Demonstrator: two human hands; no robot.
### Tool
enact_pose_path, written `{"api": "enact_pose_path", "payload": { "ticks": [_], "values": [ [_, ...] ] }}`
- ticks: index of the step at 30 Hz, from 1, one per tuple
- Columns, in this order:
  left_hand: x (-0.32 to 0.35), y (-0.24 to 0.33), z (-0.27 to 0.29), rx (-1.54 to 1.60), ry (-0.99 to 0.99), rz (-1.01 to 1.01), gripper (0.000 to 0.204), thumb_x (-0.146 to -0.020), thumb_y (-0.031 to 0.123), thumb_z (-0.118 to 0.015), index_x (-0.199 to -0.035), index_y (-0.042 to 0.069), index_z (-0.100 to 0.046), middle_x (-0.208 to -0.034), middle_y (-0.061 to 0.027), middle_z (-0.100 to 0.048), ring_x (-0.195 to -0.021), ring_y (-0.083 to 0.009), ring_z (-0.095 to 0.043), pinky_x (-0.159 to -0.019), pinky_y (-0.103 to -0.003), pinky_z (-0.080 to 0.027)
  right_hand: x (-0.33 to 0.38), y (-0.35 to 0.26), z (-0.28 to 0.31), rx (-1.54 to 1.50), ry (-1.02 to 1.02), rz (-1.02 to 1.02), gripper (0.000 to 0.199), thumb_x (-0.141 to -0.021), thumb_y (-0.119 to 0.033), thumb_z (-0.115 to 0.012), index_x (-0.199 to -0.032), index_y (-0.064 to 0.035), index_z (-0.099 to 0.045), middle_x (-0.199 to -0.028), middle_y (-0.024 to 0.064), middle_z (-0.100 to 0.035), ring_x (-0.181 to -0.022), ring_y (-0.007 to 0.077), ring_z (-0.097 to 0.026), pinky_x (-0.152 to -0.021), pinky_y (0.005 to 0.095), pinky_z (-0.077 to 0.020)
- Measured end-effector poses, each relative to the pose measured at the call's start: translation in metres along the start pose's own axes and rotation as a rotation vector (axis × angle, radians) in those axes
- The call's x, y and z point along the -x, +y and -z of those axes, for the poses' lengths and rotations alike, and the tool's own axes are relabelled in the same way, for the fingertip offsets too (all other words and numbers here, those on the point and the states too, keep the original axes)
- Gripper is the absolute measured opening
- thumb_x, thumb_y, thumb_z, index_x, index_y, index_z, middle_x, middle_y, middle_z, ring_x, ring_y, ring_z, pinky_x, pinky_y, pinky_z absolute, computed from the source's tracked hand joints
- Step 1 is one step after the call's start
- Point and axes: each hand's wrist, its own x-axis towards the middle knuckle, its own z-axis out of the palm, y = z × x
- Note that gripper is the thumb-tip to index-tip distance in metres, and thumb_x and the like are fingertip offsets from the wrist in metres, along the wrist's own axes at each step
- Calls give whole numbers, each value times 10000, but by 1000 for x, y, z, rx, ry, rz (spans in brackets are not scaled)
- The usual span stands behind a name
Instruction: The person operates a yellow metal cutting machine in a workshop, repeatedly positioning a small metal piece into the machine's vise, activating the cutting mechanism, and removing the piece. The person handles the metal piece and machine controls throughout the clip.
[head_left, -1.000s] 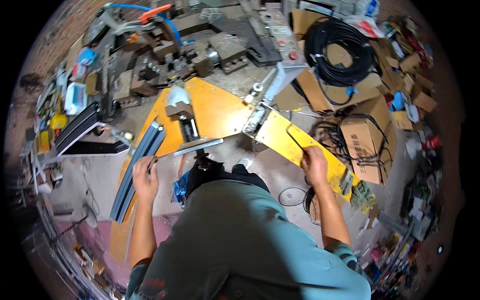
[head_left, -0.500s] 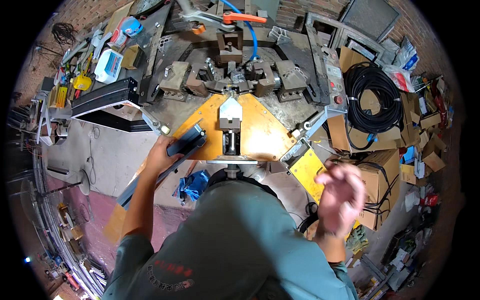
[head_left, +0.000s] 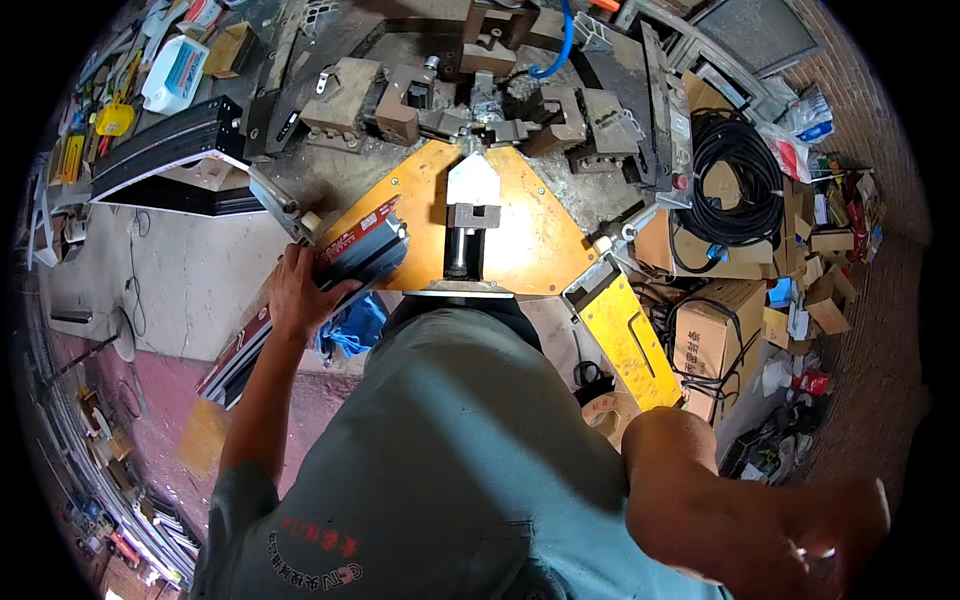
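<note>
My left hand [head_left: 301, 297] is closed round a long dark metal profile [head_left: 357, 254] with a red printed face. The profile lies aslant. Its far end is over the left part of the yellow plate [head_left: 540, 235], and its near end hangs down past the plate's edge at the lower left. Set into the middle of this plate is a metal clamp block [head_left: 473, 215] with a pointed light top. At the lower right, away from the bench, my right hand [head_left: 815, 535] is bent aside in shadow, and its fingers cannot be made out clearly.
Brown fixture blocks [head_left: 408, 103] stand behind the plate. A dark frame [head_left: 170, 150] rests on the left, near a white jug [head_left: 176, 75]. On the right, a black cable coil [head_left: 738, 180] lies above a cardboard box [head_left: 712, 335]. A yellow panel [head_left: 628, 340] slopes down at the right.
The profile has turned in my left hand, bringing its red printed face into view. My right hand has swung down and right, away from the yellow panel. The view has shifted.
</note>
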Motion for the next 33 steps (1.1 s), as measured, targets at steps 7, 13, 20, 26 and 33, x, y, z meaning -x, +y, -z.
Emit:
{"api": "enact_pose_path", "payload": {
  "ticks": [7, 13, 20, 26, 33],
  "values": [
    [11, 2, -4, 9, 144, -11, 632, -666, 429, -857, -1088, 38, -596, -1058, -143, -541, -1001, -340, -565, -862, -442, -482, -13, 5, -8, -65, -14, 6, 212, -936, -136, -582, -1126, -60, -527, -1184, 117, -533, -880, 226, -607, -980, 397, -438],
    [5, 10, 1, 30, 212, 25, 577, -703, 315, -848, -1131, 45, -571, -1086, -148, -549, -1006, -349, -549, -859, -449, -473, -20, 8, -14, -123, -27, -4, 180, -928, -125, -583, -1084, -65, -517, -1166, 109, -535, -844, 212, -606, -989, 397, -423],
    [6, 14, 3, 35, 209, -63, 551, -747, 305, -820, -1176, 56, -580, -1048, -154, -581, -1002, -358, -562, -855, -453, -483, -17, 9, 9, -175, 118, -67, 147, -918, -112, -583, -1036, -71, -505, -1146, 100, -536, -803, 197, -604, -1000, 397, -405],
    [3, -14, 10, 121, 86, -74, 556, -809, 360, -771, -1231, 46, -589, -1021, -148, -624, -972, -355, -593, -840, -438, -500, 69, 20, 104, 503, 689, -199, 205, -998, -239, -492, -1106, -69, -531, -1225, 136, -565, -938, 243, -577, -984, 404, -409],
    [14, -72, -25, 199, -20, -145, 226, -896, 180, -651, -1063, 28, -658, -968, -163, -649, -930, -352, -584, -854, -430, -456, 232, -24, 172, 1032, 1198, -254, 104, -975, -160, -605, -992, -57, -607, -1077, 92, -631, -952, 183, -600, -900, 346, -506]
  ]
}}
